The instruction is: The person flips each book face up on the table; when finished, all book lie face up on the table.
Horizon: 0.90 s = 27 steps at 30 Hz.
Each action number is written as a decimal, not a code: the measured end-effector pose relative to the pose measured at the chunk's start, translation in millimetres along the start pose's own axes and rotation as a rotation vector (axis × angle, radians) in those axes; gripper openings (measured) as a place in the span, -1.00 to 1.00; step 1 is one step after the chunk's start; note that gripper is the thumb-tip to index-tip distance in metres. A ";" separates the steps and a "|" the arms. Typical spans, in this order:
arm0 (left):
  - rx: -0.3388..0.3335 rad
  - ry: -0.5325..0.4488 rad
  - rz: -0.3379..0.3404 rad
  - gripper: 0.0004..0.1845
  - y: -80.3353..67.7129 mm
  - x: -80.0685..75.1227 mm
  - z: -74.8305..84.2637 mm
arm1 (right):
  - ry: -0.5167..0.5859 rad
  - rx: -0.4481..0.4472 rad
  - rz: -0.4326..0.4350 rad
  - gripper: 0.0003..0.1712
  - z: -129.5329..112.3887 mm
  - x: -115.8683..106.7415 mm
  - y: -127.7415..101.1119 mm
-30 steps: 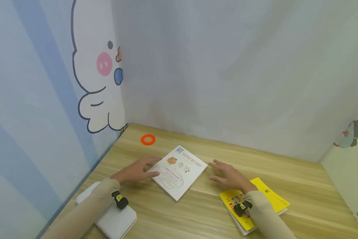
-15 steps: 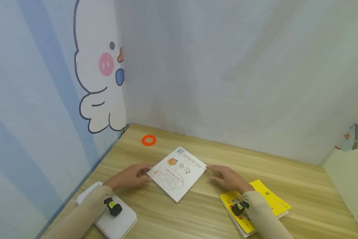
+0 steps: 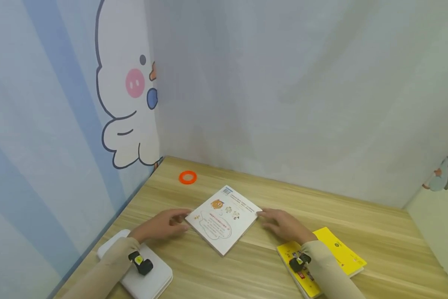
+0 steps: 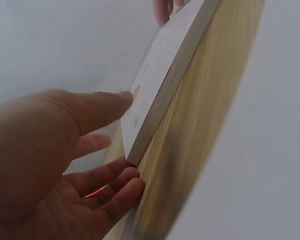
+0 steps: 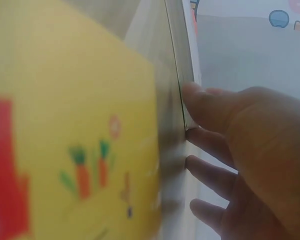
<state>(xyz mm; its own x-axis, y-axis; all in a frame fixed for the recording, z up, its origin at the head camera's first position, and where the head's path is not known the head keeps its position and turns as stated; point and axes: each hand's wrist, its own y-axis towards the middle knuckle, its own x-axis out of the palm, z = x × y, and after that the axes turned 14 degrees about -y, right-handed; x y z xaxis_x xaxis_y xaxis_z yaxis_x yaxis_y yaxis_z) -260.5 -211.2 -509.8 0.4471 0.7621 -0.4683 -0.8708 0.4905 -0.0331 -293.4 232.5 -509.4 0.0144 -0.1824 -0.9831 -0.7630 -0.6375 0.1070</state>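
A white book [image 3: 224,220] with cartoon animals and a speech-bubble drawing on its cover lies flat on the wooden table, a corner toward each hand. My left hand [image 3: 163,225] is at its left corner. In the left wrist view the thumb [image 4: 110,106] reaches over the cover and the other fingers touch near the corner's edge, loosely bent. On the opposite side, my right hand [image 3: 283,224] has its fingertips at the right corner. The right wrist view shows that thumb [image 5: 210,107] against the book's edge, the remaining fingers spread and relaxed below.
Beneath my right forearm are yellow books [image 3: 339,249], one overlapping another. A white rounded case [image 3: 153,270] lies under my left forearm. An orange ring [image 3: 188,177] rests at the table's back left. Printed curtains [image 3: 283,95] stand behind and to the left of the table [image 3: 253,265].
My left hand has drawn back from over the white book to its left corner. My right hand has lowered to the right corner. The book has hardly moved.
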 end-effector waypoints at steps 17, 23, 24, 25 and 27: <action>-0.139 0.053 0.127 -0.26 23.8 13.8 17.6 | -0.020 0.021 0.082 -0.56 1.1 4.9 13.7; -0.141 0.077 0.135 -0.38 26.9 15.2 18.1 | -0.046 0.032 0.109 -0.59 -2.6 8.3 18.4; -0.142 0.084 0.135 -0.41 27.7 15.6 17.8 | -0.046 0.038 0.111 -0.59 -3.9 8.2 18.8; -0.142 0.092 0.133 -0.43 28.5 15.9 17.3 | -0.048 0.044 0.116 -0.60 -5.1 8.3 19.2; -0.142 0.106 0.127 -0.48 30.4 16.5 17.1 | -0.043 0.065 0.122 -0.61 -7.8 8.4 19.5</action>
<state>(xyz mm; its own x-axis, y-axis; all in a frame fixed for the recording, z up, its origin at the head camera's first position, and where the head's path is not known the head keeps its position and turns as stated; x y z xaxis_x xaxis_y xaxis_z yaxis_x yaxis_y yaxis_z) -276.1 -176.5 -503.5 0.3143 0.7619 -0.5663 -0.9422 0.3232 -0.0882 -303.1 212.7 -514.5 -0.1074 -0.2219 -0.9691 -0.7979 -0.5623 0.2172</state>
